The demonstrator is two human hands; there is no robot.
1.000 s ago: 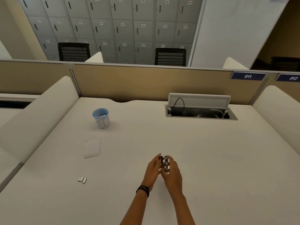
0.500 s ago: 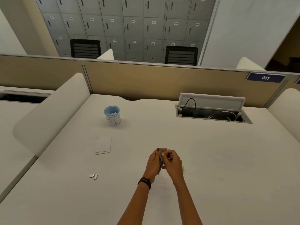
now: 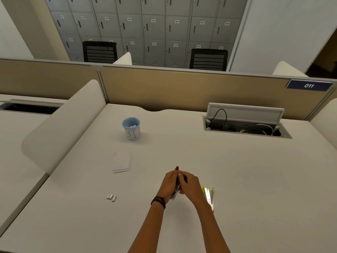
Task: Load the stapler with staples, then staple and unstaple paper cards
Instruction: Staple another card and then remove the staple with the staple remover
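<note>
Left hand (image 3: 169,183) and right hand (image 3: 190,185) are gripping a silvery metal piece (image 3: 174,194) between them, apparently steadying it for loading, staples (image 3: 111,197) waiting nearby.

You've got a blue-rimmed cup (image 3: 131,128) marked BIN on the surface (image 3: 237,170), far left. Cable tray (image 3: 246,129) far right, lid up. Tan partition (image 3: 182,88) behind, sign 011 (image 3: 309,86). Grey lockers (image 3: 153,30) and black chairs (image 3: 99,52) beyond.
</note>
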